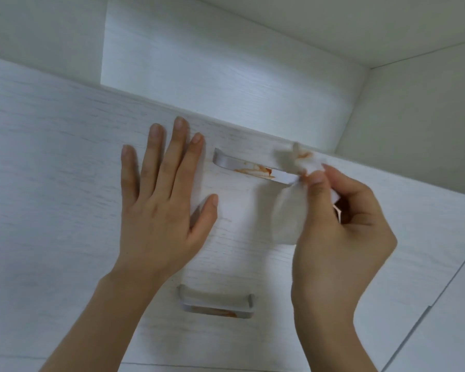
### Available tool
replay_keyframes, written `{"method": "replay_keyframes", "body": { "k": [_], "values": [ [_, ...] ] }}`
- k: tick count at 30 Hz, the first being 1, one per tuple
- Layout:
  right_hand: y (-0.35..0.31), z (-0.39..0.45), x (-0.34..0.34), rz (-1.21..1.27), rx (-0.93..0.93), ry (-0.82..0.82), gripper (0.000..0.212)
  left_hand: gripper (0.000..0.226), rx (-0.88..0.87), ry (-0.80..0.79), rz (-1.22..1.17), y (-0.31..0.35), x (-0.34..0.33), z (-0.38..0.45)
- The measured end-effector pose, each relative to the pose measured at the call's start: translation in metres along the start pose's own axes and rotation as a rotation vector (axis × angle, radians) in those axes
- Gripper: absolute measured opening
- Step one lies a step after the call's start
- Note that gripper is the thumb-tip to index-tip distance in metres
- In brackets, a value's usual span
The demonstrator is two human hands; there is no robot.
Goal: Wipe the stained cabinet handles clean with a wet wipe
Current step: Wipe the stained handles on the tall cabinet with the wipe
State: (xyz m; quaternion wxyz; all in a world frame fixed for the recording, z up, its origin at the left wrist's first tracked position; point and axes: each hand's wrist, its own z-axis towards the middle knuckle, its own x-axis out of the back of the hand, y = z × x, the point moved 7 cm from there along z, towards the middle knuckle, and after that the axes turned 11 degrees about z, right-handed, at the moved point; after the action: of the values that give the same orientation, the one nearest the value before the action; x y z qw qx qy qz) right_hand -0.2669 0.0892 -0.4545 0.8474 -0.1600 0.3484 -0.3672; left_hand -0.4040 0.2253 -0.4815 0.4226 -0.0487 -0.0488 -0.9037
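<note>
My right hand [341, 218] pinches the wet wipe [301, 167] against the stained upper handle [250, 169], while my left hand [161, 200] lies flat, fingers open, on the cabinet front [51, 157]

White wood-grain drawer fronts [51, 162] fill the near scene. Beyond them, a brightly lit recess [226, 65] opens in the far middle, flanked by plain pale walls [414, 124] meeting at a corner on the right.

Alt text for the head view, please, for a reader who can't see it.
The right hand presses a stained wet wipe against the right end of the upper handle, whose middle still shows orange smears. The left hand lies flat, fingers spread, on the white drawer front. A lower handle below is also smeared orange.
</note>
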Motion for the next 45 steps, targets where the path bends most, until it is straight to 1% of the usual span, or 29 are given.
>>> {"method": "replay_keyframes", "body": {
  "k": [2,4,6,9,11,16,19,20,25,28,29,33,37,39,40,42,45],
  "values": [
    [-0.005,-0.006,-0.011,-0.086,0.071,-0.073,0.011,0.068,-0.001,-0.006,-0.007,0.001,0.0,0.0],
    [-0.015,-0.013,-0.025,-0.196,0.204,-0.161,0.01,0.069,0.002,-0.006,-0.009,0.001,0.0,0.0],
    [-0.017,-0.017,-0.03,-0.266,0.29,-0.194,0.009,0.069,-0.001,-0.006,-0.007,0.0,0.0,0.0],
    [-0.017,-0.018,-0.031,-0.266,0.32,-0.158,0.011,0.07,-0.008,-0.011,-0.019,-0.001,0.001,0.0],
    [-0.018,-0.021,-0.033,-0.282,0.339,-0.173,0.012,0.071,-0.015,-0.017,-0.022,-0.001,0.001,0.0],
    [-0.017,-0.021,-0.032,-0.246,0.3,-0.163,0.014,0.07,-0.015,-0.023,-0.029,-0.001,0.002,0.001],
    [-0.016,-0.015,-0.023,-0.177,0.253,-0.104,0.017,0.072,-0.011,-0.03,-0.035,-0.001,0.002,0.001],
    [-0.016,-0.015,-0.023,-0.18,0.255,-0.107,0.018,0.072,-0.01,-0.033,-0.036,-0.001,0.002,0.001],
    [-0.02,-0.024,-0.042,-0.307,0.399,-0.231,0.016,0.067,-0.002,-0.026,-0.039,0.0,0.001,0.002],
    [-0.02,-0.022,-0.039,-0.312,0.417,-0.18,0.016,0.068,-0.002,-0.025,-0.041,0.0,0.001,0.001],
    [-0.02,-0.022,-0.039,-0.304,0.416,-0.188,0.016,0.068,-0.004,-0.022,-0.04,0.0,0.001,0.001],
    [-0.026,-0.024,-0.045,-0.405,0.484,-0.352,0.019,0.066,-0.012,-0.026,-0.041,0.0,0.002,0.002],
    [-0.028,-0.018,-0.048,-0.551,0.532,-0.641,0.037,0.067,-0.016,-0.037,-0.027,0.0,0.001,0.001],
    [-0.027,-0.015,-0.048,-0.627,0.583,-0.738,0.042,0.069,-0.017,-0.039,-0.033,0.0,0.001,0.001],
    [-0.028,-0.013,-0.048,-0.648,0.609,-0.74,0.042,0.07,-0.015,-0.039,-0.034,0.0,0.001,0.002],
    [-0.03,-0.011,-0.049,-0.658,0.664,-0.695,0.035,0.07,-0.008,-0.04,-0.033,-0.001,0.001,0.002],
    [-0.032,-0.012,-0.054,-0.597,0.685,-0.637,0.022,0.068,-0.006,-0.041,-0.036,0.0,0.002,0.002]
  ]
}}
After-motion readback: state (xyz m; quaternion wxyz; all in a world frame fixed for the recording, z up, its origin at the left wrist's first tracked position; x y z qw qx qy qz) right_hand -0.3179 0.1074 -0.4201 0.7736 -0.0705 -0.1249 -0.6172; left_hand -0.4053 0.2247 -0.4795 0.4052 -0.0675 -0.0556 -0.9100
